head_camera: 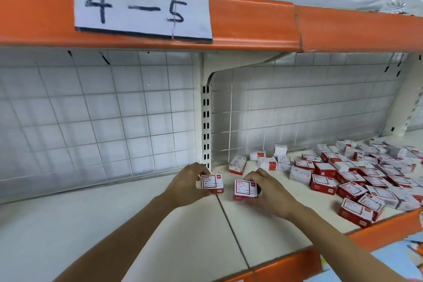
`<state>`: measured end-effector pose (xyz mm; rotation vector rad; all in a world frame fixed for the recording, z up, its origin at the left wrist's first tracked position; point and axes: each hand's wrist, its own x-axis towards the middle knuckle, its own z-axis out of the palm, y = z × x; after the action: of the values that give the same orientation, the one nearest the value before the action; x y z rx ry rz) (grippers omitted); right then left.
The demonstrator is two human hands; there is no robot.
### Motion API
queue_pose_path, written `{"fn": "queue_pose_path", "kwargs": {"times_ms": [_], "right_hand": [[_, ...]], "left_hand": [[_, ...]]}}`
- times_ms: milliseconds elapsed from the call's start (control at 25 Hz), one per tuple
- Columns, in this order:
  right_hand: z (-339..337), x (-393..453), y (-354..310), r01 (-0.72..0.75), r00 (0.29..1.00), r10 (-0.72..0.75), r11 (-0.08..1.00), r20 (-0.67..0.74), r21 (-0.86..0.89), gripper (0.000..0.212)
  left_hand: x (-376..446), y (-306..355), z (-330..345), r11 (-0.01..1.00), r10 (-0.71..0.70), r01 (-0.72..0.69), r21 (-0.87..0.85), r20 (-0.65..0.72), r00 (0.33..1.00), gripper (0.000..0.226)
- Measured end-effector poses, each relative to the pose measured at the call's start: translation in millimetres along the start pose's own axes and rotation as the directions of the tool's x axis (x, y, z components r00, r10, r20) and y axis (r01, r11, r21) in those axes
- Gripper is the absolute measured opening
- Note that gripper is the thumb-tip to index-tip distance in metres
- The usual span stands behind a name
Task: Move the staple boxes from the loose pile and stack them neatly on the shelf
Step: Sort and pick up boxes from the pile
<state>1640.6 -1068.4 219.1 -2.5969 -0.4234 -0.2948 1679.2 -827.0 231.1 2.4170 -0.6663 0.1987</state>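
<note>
Head view shows the left hand (186,184) pinching one staple box (212,183) by its sides, fingers curled behind it. The right hand (266,192) clamps a second box (245,190) in the same way. Both boxes are low over the shelf board (114,224), near the seam. The loose pile (366,181) lies to the right on the same shelf. I judge these boxes small, stiff cardboard, rather dense for their size, not fragile; gripping the short sides seems safest.
</note>
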Motion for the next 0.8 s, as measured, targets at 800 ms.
{"fn": "queue_pose_path", "kwargs": {"times_ms": [800], "right_hand": [[152.2, 98.4, -226.1, 0.178, 0.925, -0.215, 0.973, 0.312, 0.145, 0.049]], "left_hand": [[-163.6, -165.6, -166.8, 0.839, -0.483, 0.487, 0.243, -0.078, 0.872, 0.043]]}}
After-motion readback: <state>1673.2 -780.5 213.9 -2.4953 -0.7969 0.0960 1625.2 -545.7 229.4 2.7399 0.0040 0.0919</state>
